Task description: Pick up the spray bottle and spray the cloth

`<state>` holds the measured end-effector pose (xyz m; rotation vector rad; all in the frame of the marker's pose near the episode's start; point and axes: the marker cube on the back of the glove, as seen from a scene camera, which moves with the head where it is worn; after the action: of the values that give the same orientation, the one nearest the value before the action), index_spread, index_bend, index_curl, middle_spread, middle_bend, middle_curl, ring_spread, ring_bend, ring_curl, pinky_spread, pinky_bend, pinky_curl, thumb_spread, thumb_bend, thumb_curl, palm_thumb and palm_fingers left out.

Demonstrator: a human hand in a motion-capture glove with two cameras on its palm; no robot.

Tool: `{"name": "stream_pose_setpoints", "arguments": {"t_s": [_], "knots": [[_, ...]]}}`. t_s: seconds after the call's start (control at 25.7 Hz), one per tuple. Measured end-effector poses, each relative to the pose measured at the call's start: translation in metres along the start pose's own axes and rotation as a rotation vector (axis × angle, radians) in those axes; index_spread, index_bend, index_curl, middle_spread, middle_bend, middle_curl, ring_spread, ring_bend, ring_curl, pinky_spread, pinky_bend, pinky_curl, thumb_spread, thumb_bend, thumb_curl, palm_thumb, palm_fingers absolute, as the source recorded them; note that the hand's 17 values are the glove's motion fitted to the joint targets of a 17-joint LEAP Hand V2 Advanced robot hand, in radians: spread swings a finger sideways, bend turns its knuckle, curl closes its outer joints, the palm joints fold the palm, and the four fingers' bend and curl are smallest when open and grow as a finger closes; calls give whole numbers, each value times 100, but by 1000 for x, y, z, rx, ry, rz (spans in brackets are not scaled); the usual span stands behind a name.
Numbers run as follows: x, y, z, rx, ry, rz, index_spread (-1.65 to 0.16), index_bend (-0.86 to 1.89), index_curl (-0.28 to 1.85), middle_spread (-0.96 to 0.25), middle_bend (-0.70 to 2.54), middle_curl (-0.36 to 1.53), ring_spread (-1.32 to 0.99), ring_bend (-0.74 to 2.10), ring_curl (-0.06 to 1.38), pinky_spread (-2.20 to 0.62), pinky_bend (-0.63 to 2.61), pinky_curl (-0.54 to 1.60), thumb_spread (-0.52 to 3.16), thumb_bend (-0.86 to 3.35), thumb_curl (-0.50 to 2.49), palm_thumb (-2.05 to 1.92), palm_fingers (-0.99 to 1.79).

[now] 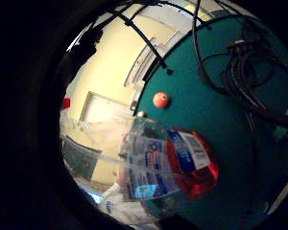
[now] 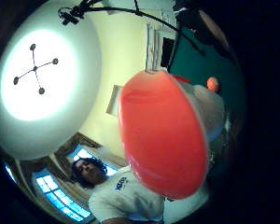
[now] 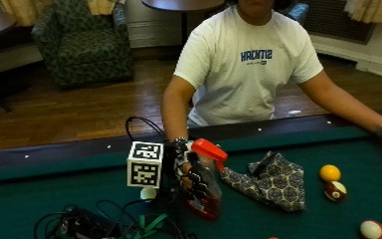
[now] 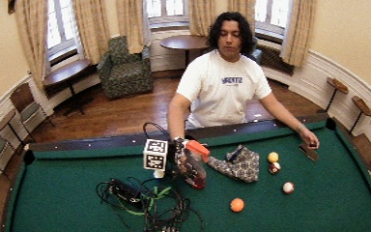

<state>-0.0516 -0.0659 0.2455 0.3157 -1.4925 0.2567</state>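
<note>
Green armchair (image 3: pixel 85 42), wood floor (image 3: pixel 78 109)

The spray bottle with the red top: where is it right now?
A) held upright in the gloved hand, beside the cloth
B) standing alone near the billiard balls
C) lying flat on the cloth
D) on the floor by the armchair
A: the gloved right hand grips the spray bottle upright over the table, with the patterned cloth lying just beside it.

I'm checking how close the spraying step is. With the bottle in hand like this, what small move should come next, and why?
Probably squeeze the trigger, after tipping the nozzle slightly toward the cloth. The gloved right hand already grips the spray bottle, lifted and tilted, its red head pointing at the patterned cloth lying just beside it on the green table.
</note>
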Motion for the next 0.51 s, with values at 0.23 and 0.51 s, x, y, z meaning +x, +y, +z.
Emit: {"name": "stream_pose_setpoints", "arguments": {"t_s": [0.23,0.51], "knots": [[2,-6,4,18,-10,2,-39,14,24,-20,28,38,-21,47,34,1,19,31,85,-3,37,82,61],[1,-11,17,12,-1,9,-39,14,25,-21,28,38,-22,46,34,-1,18,32,84,-3,36,80,61]]}}
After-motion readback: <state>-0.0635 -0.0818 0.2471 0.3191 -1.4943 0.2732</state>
